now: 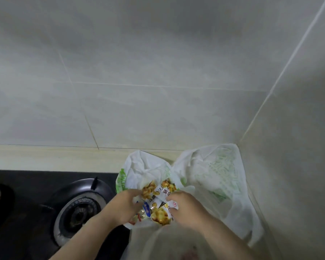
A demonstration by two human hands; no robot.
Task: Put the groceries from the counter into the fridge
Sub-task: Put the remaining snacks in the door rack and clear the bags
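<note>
Both hands grip a bundle of small snack packets (159,201), the left hand (124,207) curled round its left side and the right hand (184,206) pinching its right edge, just above the open white plastic bag (210,171) in the counter's (45,159) right corner, beside the gas burner (79,212). This looks like the unpacking step. Next the bundle must be lifted clear without spilling and carried to the fridge, which is not in view.

A cluster of snack packets (159,201) is gripped by the left hand (123,207) and the right hand (184,207) at a white plastic bag (141,166) beside a gas burner (79,212).
</note>
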